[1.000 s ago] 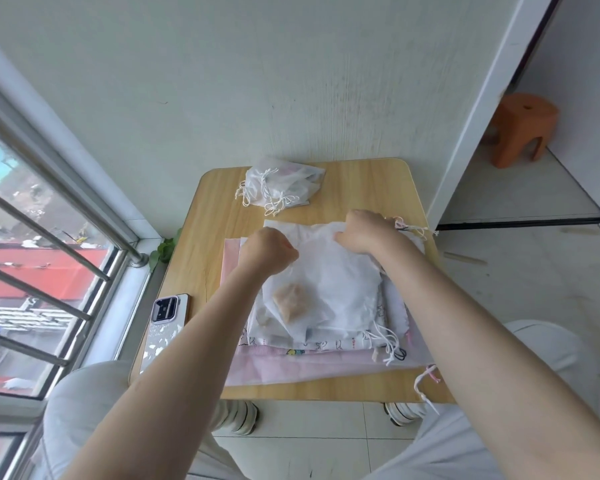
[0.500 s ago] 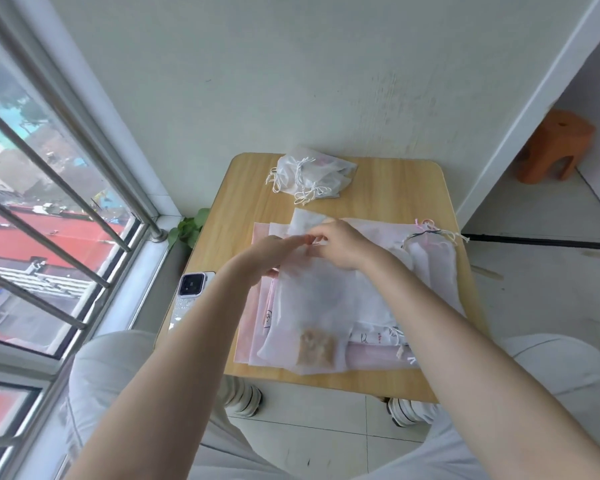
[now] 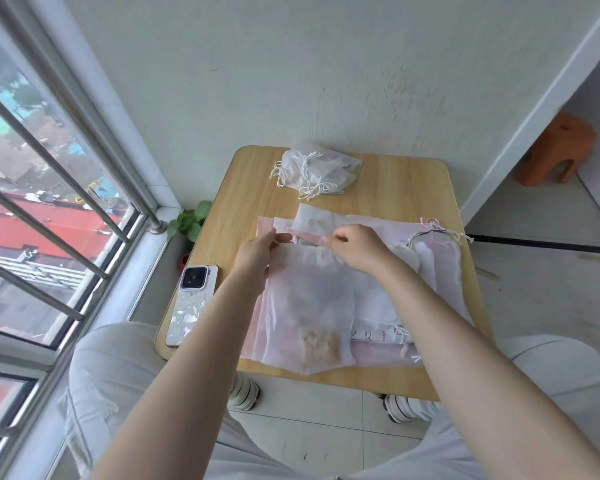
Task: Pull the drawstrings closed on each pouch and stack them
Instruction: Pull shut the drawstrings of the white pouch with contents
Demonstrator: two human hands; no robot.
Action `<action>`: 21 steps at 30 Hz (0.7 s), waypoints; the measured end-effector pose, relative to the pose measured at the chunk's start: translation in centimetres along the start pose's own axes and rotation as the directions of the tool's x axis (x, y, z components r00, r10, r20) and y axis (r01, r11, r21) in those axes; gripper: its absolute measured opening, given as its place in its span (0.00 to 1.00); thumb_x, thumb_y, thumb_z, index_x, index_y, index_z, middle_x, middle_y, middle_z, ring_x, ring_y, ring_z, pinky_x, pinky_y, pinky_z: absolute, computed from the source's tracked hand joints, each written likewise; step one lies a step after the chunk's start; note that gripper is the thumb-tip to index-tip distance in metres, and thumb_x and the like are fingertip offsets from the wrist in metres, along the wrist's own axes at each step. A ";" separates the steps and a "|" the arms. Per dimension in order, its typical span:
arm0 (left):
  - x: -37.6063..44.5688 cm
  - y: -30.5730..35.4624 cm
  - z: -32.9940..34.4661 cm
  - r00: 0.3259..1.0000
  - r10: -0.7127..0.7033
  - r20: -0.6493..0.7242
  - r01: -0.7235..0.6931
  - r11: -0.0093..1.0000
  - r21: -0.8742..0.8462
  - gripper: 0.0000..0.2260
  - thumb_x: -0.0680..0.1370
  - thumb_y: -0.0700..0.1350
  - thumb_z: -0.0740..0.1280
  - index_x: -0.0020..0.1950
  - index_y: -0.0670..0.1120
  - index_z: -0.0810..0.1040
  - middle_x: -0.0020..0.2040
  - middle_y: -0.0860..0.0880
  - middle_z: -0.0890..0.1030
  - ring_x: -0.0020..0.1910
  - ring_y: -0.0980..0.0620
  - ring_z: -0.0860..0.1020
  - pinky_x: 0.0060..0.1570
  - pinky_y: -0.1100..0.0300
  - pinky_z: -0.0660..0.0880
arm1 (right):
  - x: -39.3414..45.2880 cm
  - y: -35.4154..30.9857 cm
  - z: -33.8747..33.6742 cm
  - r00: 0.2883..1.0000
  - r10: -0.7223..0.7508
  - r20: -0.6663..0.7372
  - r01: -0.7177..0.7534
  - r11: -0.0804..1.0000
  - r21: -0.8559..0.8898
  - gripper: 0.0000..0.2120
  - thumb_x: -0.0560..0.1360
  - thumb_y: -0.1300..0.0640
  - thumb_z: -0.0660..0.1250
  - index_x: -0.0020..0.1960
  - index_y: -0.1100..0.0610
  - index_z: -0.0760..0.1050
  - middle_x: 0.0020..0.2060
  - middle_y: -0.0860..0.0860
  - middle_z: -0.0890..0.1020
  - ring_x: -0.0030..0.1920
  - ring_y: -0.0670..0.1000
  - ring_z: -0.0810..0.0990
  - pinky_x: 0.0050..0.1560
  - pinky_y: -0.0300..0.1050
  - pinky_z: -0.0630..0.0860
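Bare wood shows on the surface (image 3: 395,188) along its far edge to the right of the closed pouch pile (image 3: 317,169) at the far left corner. The loose pouches (image 3: 361,299) cover the middle through to the near edge and right edge. A phone (image 3: 192,304) lies along the near left edge. The wall (image 3: 291,81) rises just behind the far edge.

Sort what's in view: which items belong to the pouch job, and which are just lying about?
Job: sheer pouch held by left hand and right hand; flat pouches; cinched pouches.
Lying about: phone, orange stool, plant.
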State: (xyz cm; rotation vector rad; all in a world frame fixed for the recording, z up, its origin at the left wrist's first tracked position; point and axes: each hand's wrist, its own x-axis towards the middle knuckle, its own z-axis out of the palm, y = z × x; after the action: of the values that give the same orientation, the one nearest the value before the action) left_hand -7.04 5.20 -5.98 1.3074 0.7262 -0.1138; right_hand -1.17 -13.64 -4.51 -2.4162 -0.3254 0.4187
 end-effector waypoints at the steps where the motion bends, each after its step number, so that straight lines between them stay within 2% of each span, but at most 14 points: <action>1: 0.1 -0.2 -0.1 1.000 -0.006 -0.027 0.006 1.000 -0.020 0.16 0.81 0.50 0.62 0.40 0.47 0.84 0.40 0.50 0.81 0.38 0.51 0.76 0.41 0.57 0.72 | -0.1 0.2 -0.2 1.000 0.015 -0.019 -0.015 1.000 -0.011 0.22 0.78 0.45 0.62 0.30 0.55 0.66 0.28 0.48 0.70 0.30 0.49 0.70 0.32 0.43 0.63; 5: 0.4 -1.2 -0.5 0.980 0.004 -0.199 -0.017 0.998 -0.065 0.17 0.82 0.50 0.61 0.37 0.47 0.83 0.36 0.51 0.77 0.32 0.53 0.70 0.34 0.61 0.68 | -0.6 0.5 -0.9 0.996 0.073 -0.052 -0.077 0.995 -0.065 0.23 0.77 0.45 0.62 0.27 0.55 0.66 0.25 0.49 0.70 0.28 0.51 0.69 0.30 0.43 0.62; 8: 0.5 -1.7 -0.7 0.940 -0.021 -0.341 -0.021 0.993 -0.119 0.17 0.82 0.49 0.61 0.36 0.47 0.82 0.39 0.50 0.80 0.37 0.51 0.76 0.38 0.60 0.73 | -1.0 0.4 -0.9 0.994 0.078 -0.074 -0.083 0.993 -0.078 0.24 0.75 0.45 0.64 0.28 0.52 0.56 0.26 0.48 0.61 0.28 0.50 0.61 0.29 0.44 0.56; 10: 0.5 -1.7 -0.9 0.951 -0.082 -0.298 -0.026 0.939 -0.342 0.18 0.83 0.46 0.59 0.37 0.43 0.79 0.38 0.47 0.81 0.39 0.49 0.79 0.39 0.60 0.76 | -1.0 0.6 -0.9 0.992 0.082 -0.093 -0.092 0.989 -0.117 0.24 0.75 0.45 0.64 0.29 0.52 0.56 0.26 0.48 0.62 0.29 0.51 0.61 0.29 0.44 0.56; 12: 0.4 -1.4 -1.1 0.980 -0.106 -0.165 -0.022 0.778 -0.628 0.18 0.85 0.45 0.55 0.39 0.40 0.75 0.35 0.45 0.80 0.38 0.47 0.80 0.41 0.57 0.79 | -1.0 0.9 -0.6 0.992 0.089 -0.094 -0.105 0.979 -0.177 0.23 0.76 0.47 0.64 0.29 0.54 0.58 0.27 0.49 0.65 0.31 0.52 0.65 0.28 0.43 0.58; 13: 0.4 -1.3 -1.2 0.988 -0.103 -0.115 -0.011 0.696 -0.718 0.18 0.85 0.45 0.54 0.39 0.40 0.74 0.31 0.46 0.78 0.35 0.48 0.80 0.40 0.57 0.79 | -1.0 1.1 -0.4 0.991 0.101 -0.090 -0.118 0.971 -0.208 0.22 0.76 0.48 0.64 0.29 0.54 0.60 0.28 0.49 0.67 0.33 0.53 0.68 0.29 0.43 0.59; 15: 0.4 -1.2 -1.4 0.993 -0.109 -0.053 0.026 0.622 -0.783 0.17 0.85 0.46 0.55 0.39 0.42 0.71 0.23 0.51 0.68 0.23 0.54 0.71 0.27 0.63 0.72 | -1.0 1.6 0.0 0.988 0.122 -0.095 -0.143 0.952 -0.270 0.19 0.78 0.48 0.63 0.32 0.54 0.65 0.34 0.51 0.75 0.39 0.56 0.73 0.34 0.44 0.64; 16: 0.3 -1.2 -1.6 0.993 -0.114 -0.033 0.048 0.638 -0.769 0.17 0.85 0.46 0.55 0.38 0.43 0.71 0.21 0.52 0.63 0.19 0.56 0.64 0.21 0.65 0.65 | -1.0 1.8 0.1 0.986 0.122 -0.112 -0.151 0.941 -0.304 0.16 0.78 0.49 0.62 0.35 0.56 0.69 0.40 0.53 0.78 0.43 0.58 0.75 0.37 0.44 0.66; 18: 0.2 -1.4 -1.8 0.994 -0.091 -0.062 0.034 0.789 -0.614 0.18 0.85 0.47 0.56 0.37 0.43 0.71 0.21 0.54 0.58 0.19 0.56 0.56 0.19 0.65 0.55 | -1.0 2.0 0.2 0.979 0.112 -0.173 -0.167 0.922 -0.350 0.13 0.80 0.50 0.60 0.47 0.59 0.76 0.51 0.57 0.80 0.52 0.60 0.78 0.42 0.45 0.68; 20: -0.1 -1.8 -1.8 0.991 0.016 -0.130 -0.053 0.958 -0.283 0.17 0.84 0.47 0.57 0.37 0.43 0.73 0.21 0.54 0.59 0.20 0.55 0.56 0.20 0.64 0.55 | -0.9 1.8 0.0 0.967 0.109 -0.232 -0.190 0.913 -0.362 0.15 0.81 0.51 0.58 0.54 0.62 0.76 0.55 0.59 0.79 0.56 0.61 0.78 0.43 0.46 0.68; 21: -0.3 -2.0 -1.7 0.985 0.085 -0.147 -0.103 0.988 -0.115 0.17 0.84 0.46 0.58 0.37 0.43 0.74 0.21 0.53 0.61 0.21 0.55 0.57 0.21 0.64 0.56 | -0.8 1.6 -0.1 0.962 0.105 -0.251 -0.195 0.911 -0.363 0.15 0.82 0.52 0.57 0.54 0.62 0.76 0.56 0.59 0.79 0.56 0.61 0.78 0.43 0.46 0.68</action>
State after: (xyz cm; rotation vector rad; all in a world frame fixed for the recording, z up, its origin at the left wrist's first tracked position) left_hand -8.90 6.09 -7.58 1.2388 0.7783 0.0994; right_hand -1.70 -15.17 -5.26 -2.8562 -0.1257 0.1477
